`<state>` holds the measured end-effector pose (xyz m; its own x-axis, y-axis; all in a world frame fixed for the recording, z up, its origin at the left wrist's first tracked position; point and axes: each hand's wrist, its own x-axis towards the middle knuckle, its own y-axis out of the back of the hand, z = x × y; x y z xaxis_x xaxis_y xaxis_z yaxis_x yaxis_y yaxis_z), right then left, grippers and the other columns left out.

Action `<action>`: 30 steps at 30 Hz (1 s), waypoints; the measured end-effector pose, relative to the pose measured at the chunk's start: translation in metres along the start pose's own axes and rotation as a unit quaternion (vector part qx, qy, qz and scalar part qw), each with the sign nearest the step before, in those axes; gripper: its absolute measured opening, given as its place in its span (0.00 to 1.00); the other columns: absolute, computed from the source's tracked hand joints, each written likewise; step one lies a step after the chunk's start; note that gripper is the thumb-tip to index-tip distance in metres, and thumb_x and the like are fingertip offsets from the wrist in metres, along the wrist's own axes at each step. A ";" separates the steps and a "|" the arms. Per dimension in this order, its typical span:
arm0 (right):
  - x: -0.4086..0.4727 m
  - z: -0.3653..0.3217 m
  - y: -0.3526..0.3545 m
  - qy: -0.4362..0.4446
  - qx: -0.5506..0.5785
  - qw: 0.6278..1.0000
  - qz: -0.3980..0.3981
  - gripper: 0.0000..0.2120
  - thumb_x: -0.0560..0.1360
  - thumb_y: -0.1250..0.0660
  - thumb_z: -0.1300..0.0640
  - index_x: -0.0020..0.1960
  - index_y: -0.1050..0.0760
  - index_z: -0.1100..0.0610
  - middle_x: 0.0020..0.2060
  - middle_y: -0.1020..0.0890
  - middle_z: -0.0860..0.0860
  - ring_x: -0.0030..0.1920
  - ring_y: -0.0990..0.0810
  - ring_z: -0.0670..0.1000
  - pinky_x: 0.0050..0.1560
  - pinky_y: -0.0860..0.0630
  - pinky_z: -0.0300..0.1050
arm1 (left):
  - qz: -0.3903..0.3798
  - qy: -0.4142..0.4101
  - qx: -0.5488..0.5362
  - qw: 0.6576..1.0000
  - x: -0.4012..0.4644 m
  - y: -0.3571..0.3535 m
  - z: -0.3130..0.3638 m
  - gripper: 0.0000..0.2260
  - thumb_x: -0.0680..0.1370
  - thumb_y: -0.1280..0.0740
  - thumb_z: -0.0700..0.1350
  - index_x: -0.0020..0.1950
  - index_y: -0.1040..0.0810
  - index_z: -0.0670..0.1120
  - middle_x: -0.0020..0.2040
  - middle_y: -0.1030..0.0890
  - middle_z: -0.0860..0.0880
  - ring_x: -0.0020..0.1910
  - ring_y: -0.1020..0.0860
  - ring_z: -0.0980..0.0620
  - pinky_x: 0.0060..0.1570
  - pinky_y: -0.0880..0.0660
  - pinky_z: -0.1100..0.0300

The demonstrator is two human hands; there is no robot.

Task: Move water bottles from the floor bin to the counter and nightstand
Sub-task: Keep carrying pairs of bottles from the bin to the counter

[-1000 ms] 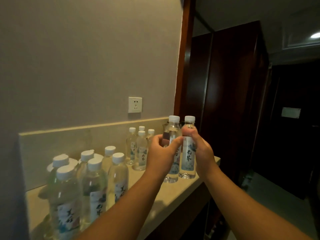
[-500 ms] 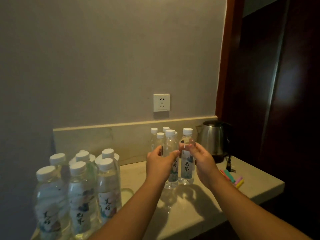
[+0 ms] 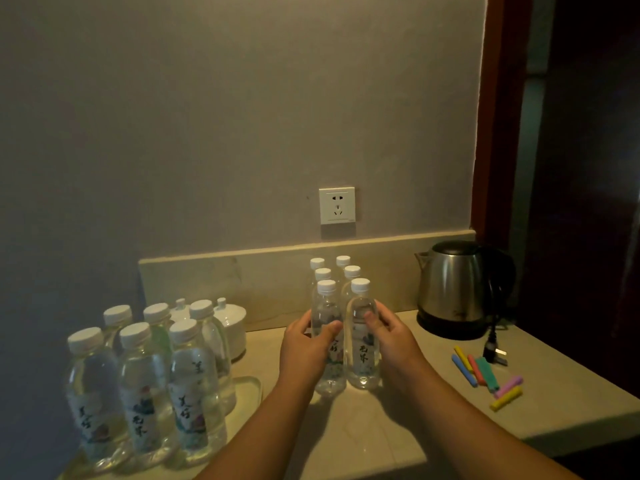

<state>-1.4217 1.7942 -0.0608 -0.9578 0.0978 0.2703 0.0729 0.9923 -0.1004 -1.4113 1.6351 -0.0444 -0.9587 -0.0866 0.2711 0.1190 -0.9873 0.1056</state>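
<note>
Both my forearms reach fwd over the worktop, wrists level, palms facing each other. My left hand is wrapped round the left bottle, thumb across its front, fingers behind. My right hand is wrapped round the right bottle, thumb on the front near the shoulder. Both bottles stand upright on the worktop, side by side, just about touching, approx mid-worktop. Directly behind them: four more bottles in two short rows toward the wall. Left side: a cluster of six bottles on a tray, w/ white lidded cups behind. Right: a steel kettle, its plug, and some coloured sticks. Wall socket above.
</note>
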 end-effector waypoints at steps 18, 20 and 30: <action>0.013 0.009 0.004 0.001 0.042 0.999 0.031 0.13 0.83 0.36 0.51 0.67 0.29 0.47 0.61 0.20 0.49 0.60 0.20 0.53 0.50 0.21 0.49 | -0.012 0.009 0.013 1.000 0.014 0.004 -0.016 0.21 0.73 0.22 0.51 0.63 0.23 0.61 0.63 0.19 0.54 0.54 0.19 0.57 0.50 0.17 0.56; 0.011 0.009 0.006 0.005 0.052 0.998 0.046 0.16 0.83 0.37 0.50 0.70 0.31 0.47 0.61 0.23 0.45 0.63 0.23 0.53 0.55 0.25 0.52 | 0.008 0.021 0.030 0.999 0.010 0.005 -0.015 0.33 0.72 0.22 0.54 0.74 0.30 0.54 0.69 0.25 0.51 0.60 0.23 0.53 0.57 0.19 0.52; -0.014 -0.089 -0.049 0.206 0.098 0.930 0.287 0.12 0.77 0.39 0.59 0.58 0.29 0.46 0.50 0.24 0.45 0.50 0.23 0.44 0.46 0.26 0.35 | 0.054 -0.101 0.022 0.993 -0.025 0.040 0.066 0.14 0.80 0.32 0.52 0.64 0.31 0.58 0.56 0.25 0.60 0.54 0.24 0.60 0.45 0.28 0.69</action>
<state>-1.3872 1.7508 0.0258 -0.5857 0.6678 0.4594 0.4485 0.7391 -0.5026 -1.3655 1.6065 0.0161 -0.8685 -0.1579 0.4698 0.2328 -0.9668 0.1054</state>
